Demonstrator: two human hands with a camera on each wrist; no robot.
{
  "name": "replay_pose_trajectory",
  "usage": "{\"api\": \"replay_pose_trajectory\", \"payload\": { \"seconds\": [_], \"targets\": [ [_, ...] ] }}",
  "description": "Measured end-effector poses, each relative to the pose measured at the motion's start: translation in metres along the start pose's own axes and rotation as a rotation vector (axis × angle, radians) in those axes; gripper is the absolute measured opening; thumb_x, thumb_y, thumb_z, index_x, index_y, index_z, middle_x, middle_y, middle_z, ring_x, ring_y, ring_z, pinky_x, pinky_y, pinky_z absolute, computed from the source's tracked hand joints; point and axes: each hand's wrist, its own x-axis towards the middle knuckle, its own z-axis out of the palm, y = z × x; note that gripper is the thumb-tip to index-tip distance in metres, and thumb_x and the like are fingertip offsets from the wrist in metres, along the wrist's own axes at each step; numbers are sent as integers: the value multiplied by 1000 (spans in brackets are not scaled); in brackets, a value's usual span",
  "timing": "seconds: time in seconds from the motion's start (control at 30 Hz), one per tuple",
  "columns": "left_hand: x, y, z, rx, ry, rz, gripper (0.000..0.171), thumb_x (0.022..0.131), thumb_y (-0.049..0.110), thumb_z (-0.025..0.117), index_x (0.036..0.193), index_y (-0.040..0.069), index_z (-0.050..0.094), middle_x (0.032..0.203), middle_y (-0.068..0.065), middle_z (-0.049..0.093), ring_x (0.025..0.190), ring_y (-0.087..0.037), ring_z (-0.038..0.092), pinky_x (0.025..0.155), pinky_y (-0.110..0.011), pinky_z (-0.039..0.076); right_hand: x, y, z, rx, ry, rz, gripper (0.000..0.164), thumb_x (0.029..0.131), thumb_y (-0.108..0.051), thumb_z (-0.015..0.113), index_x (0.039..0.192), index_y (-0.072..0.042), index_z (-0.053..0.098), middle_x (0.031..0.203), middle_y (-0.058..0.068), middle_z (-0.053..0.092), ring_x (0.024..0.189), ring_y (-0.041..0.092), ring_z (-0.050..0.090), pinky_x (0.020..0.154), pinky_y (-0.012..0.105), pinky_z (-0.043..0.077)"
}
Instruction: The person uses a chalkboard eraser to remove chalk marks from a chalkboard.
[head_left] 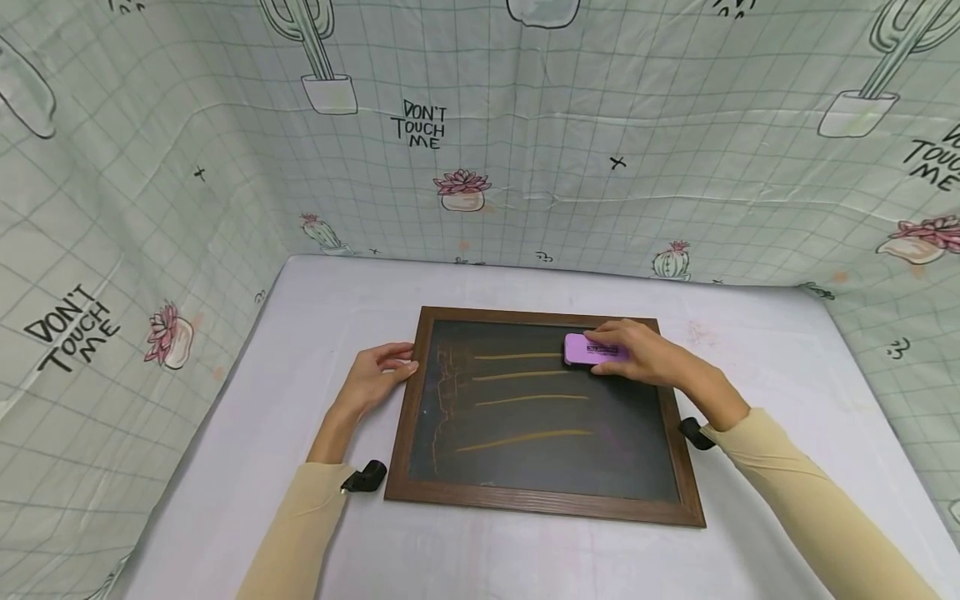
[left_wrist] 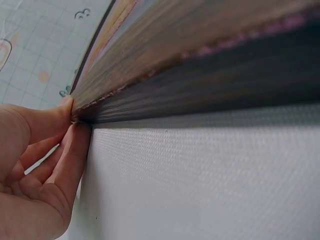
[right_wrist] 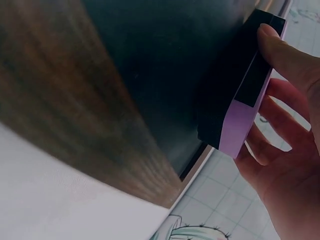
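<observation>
A chalkboard (head_left: 517, 462) with a brown wooden frame lies flat on the white table. Several yellow chalk lines (head_left: 533, 399) run across it, and faint scribbles (head_left: 444, 392) mark its left side. My right hand (head_left: 637, 350) grips a purple and black eraser (head_left: 583, 350) against the upper right of the board, at the right end of the top lines. In the right wrist view, the thumb presses the black side of the eraser (right_wrist: 239, 127) and the fingers curl round its far side. At the left edge, my left hand (head_left: 375, 375) holds the wooden frame (left_wrist: 150, 55) between thumb and fingertips.
A white-covered table (head_left: 525, 558) extends round the board on all sides. Behind it and at both sides hangs a pale green grid cloth (head_left: 540, 167) printed with cacti and words. A black wrist camera (head_left: 365, 477) sits by the frame's left edge, another (head_left: 697, 434) over its right edge.
</observation>
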Motion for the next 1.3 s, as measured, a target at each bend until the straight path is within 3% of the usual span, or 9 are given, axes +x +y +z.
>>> {"api": "replay_pose_trajectory", "payload": {
  "seconds": [1.3],
  "targets": [
    [-2,2,1,15,7,-9,43,99,9,69,139,-4,60,130,-23,65,117,-36,64,98,-41,47,45,-25,16,20,-85,-7,60,92,-21,80,139,9,58,137,29,59,126,46,56,105,59,43]
  ]
}}
